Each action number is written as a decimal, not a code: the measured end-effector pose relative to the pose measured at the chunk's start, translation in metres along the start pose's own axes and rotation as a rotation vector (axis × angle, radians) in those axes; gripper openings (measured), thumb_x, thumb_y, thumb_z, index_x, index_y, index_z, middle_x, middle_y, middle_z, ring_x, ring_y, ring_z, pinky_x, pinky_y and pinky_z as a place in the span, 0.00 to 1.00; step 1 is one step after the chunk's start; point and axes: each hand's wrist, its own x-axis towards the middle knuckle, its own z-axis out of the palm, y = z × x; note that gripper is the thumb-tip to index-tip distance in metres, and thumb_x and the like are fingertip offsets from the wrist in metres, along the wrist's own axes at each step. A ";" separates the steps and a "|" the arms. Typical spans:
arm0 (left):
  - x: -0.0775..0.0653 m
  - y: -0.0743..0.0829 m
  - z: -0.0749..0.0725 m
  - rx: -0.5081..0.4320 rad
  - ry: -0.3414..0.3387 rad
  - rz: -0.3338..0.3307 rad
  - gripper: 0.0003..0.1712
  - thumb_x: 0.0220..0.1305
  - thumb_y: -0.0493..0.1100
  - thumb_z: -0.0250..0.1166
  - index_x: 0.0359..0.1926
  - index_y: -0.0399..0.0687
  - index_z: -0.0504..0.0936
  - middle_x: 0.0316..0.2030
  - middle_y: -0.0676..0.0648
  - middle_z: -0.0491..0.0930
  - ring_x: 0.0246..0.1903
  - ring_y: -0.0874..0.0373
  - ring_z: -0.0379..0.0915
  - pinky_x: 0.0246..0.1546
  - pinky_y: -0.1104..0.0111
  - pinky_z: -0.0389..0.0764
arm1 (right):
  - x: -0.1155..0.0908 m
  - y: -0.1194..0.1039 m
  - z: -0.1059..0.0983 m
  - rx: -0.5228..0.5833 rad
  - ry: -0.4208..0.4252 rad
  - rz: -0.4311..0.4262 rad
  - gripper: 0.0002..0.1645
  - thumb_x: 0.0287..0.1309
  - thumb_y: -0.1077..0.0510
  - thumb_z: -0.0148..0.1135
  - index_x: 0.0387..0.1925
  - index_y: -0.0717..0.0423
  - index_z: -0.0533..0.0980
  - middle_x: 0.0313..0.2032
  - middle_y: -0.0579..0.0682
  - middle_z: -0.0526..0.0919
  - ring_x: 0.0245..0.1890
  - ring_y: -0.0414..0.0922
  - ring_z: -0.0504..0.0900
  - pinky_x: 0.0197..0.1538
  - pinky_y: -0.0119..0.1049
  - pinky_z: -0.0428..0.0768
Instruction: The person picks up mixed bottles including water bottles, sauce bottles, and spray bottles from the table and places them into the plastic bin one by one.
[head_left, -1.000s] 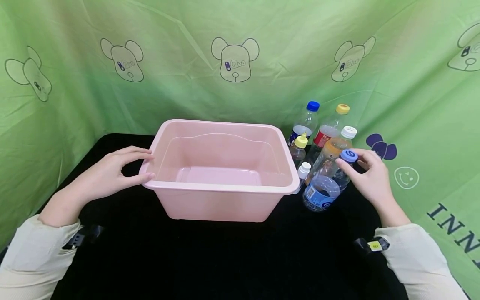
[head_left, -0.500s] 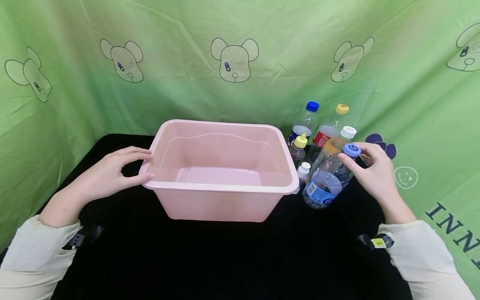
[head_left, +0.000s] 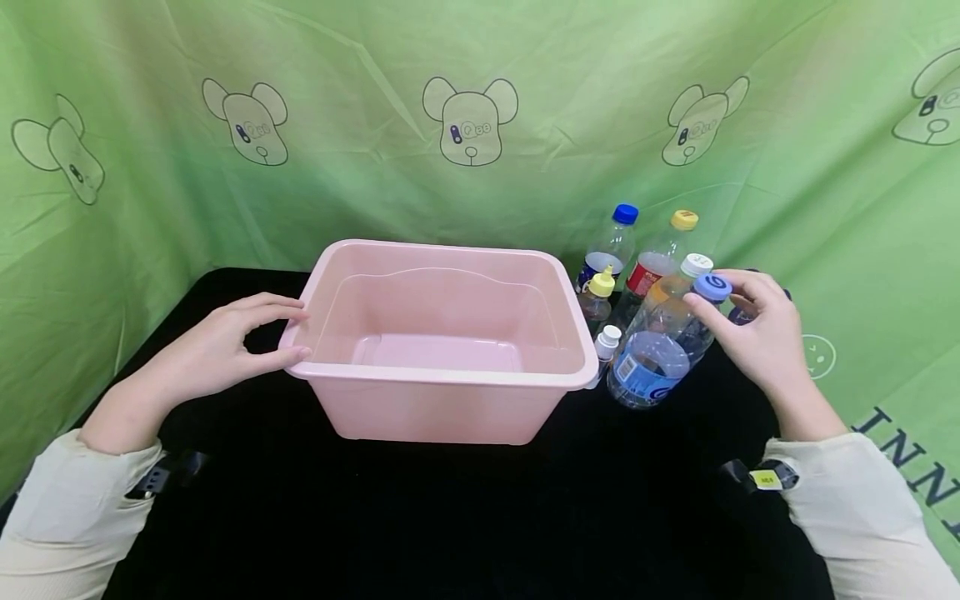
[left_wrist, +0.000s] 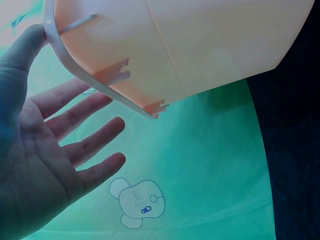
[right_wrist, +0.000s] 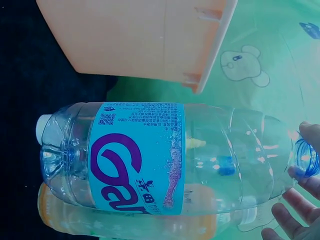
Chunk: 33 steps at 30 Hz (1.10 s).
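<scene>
The pink plastic bin [head_left: 450,408] stands mid-table with its inside bare. My left hand [head_left: 217,346] touches the rim at its left end, thumb and index finger extended; in the left wrist view the other fingers [left_wrist: 102,172] spread loosely away from the wall. To the right of the bin, my right hand [head_left: 765,333] pinches a large clear plastic bottle [head_left: 647,375] at the neck, just below its blue cap [head_left: 712,287]. The bottle leans, cap towards the hand. Its blue label [right_wrist: 137,157] faces the right wrist camera.
Crowded beside the bin's right end are a blue-capped bottle [head_left: 611,246], a red-labelled bottle [head_left: 651,268], an orange-labelled bottle [right_wrist: 65,212], a small yellow-nozzled bottle [head_left: 596,308] and a small white-capped bottle [head_left: 606,343]. A green printed curtain [head_left: 468,200] surrounds the black tabletop [head_left: 450,517].
My right hand has shifted up and a little right in the head view, bringing the large bottle with it, further back beside the others. The left hand and bin stay put.
</scene>
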 end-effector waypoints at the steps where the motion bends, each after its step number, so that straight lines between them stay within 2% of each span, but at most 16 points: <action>1: 0.000 0.000 0.000 0.002 0.001 0.001 0.24 0.57 0.51 0.66 0.52 0.45 0.79 0.55 0.44 0.75 0.59 0.49 0.68 0.55 0.56 0.66 | 0.001 -0.001 0.000 0.007 0.002 -0.002 0.15 0.49 0.60 0.69 0.41 0.53 0.79 0.39 0.23 0.70 0.42 0.23 0.69 0.43 0.10 0.67; 6: 0.000 0.000 0.000 0.007 0.005 0.006 0.23 0.57 0.51 0.66 0.51 0.45 0.79 0.55 0.44 0.76 0.58 0.49 0.68 0.55 0.57 0.66 | 0.005 -0.009 -0.003 0.034 -0.001 -0.010 0.16 0.49 0.61 0.69 0.40 0.44 0.78 0.39 0.24 0.71 0.43 0.24 0.69 0.45 0.10 0.67; 20: 0.000 0.000 0.000 0.017 0.017 0.022 0.23 0.57 0.51 0.66 0.51 0.45 0.79 0.54 0.44 0.76 0.58 0.50 0.69 0.54 0.58 0.66 | 0.013 -0.025 -0.010 0.087 -0.009 -0.021 0.16 0.49 0.62 0.68 0.39 0.41 0.77 0.40 0.29 0.71 0.39 0.25 0.73 0.42 0.09 0.69; 33: 0.001 0.001 0.000 0.017 0.013 0.018 0.23 0.57 0.51 0.66 0.51 0.44 0.79 0.54 0.44 0.76 0.58 0.49 0.68 0.55 0.56 0.67 | 0.023 -0.041 -0.013 0.120 0.002 -0.038 0.16 0.49 0.62 0.68 0.39 0.42 0.79 0.41 0.30 0.74 0.45 0.28 0.72 0.47 0.13 0.71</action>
